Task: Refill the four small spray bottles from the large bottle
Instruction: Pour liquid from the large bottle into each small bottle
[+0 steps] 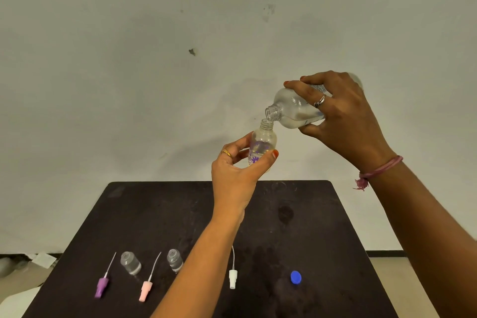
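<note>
My left hand [236,169] holds a small clear spray bottle [263,141] with a purple flower print upright above the table, its neck uncapped. My right hand [340,116] grips the large clear bottle [291,108], tilted so its open mouth rests just over the small bottle's neck. Some liquid sits in the small bottle. Two other small clear bottles [130,262] [175,260] stand uncapped on the dark table [309,214]. In front of them lie a purple spray top [102,286], a pink one [145,290] and a white one [232,277].
A blue cap [295,277] lies on the table at the near right. A pale wall rises behind the table. Crumpled paper [42,259] lies on the floor to the left. My left forearm crosses the table's middle.
</note>
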A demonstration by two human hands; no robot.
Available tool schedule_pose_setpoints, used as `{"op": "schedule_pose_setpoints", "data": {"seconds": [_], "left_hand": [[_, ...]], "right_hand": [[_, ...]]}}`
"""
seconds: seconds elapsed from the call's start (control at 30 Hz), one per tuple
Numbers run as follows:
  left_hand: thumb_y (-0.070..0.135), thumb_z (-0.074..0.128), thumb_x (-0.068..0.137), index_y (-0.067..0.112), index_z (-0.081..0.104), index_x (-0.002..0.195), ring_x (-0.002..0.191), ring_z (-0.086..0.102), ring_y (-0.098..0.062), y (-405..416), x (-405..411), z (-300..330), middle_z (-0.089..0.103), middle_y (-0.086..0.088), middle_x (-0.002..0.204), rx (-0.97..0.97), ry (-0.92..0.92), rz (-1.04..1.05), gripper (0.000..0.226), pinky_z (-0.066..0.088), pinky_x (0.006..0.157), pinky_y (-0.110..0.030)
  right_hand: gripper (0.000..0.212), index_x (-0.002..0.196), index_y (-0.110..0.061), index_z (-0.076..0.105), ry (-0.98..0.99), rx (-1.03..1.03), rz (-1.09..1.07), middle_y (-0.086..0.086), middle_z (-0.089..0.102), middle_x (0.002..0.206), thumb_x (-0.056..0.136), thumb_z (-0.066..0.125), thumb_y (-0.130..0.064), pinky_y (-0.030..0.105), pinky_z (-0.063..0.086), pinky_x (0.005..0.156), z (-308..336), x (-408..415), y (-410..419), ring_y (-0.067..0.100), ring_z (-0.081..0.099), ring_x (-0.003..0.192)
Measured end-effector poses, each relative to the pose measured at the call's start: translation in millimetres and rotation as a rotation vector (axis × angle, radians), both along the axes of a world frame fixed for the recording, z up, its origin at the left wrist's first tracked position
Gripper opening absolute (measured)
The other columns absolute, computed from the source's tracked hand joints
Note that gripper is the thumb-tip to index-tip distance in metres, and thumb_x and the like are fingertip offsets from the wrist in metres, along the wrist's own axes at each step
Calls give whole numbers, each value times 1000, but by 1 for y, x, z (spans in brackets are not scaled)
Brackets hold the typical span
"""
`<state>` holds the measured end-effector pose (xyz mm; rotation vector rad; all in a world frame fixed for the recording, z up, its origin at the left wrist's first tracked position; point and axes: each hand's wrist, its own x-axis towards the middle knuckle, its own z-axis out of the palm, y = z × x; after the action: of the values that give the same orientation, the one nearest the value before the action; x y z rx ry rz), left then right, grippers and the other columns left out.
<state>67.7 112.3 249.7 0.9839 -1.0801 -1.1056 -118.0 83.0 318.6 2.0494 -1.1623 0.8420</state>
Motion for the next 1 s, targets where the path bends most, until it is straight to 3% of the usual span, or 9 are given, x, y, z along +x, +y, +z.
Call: {"op": "schedule_pose_setpoints", "data": {"seconds": [1.0], "left_hand": [[25, 82, 71, 31, 65, 112, 98, 64, -3, -3, 0, -2, 69, 13, 108, -4, -12, 0, 44, 48, 64, -4]], "right_hand": [[67, 129, -16, 58, 4, 0, -4, 17, 61, 115, 67, 83, -17, 47, 45, 86, 0, 0, -1, 35, 55, 103]]}}
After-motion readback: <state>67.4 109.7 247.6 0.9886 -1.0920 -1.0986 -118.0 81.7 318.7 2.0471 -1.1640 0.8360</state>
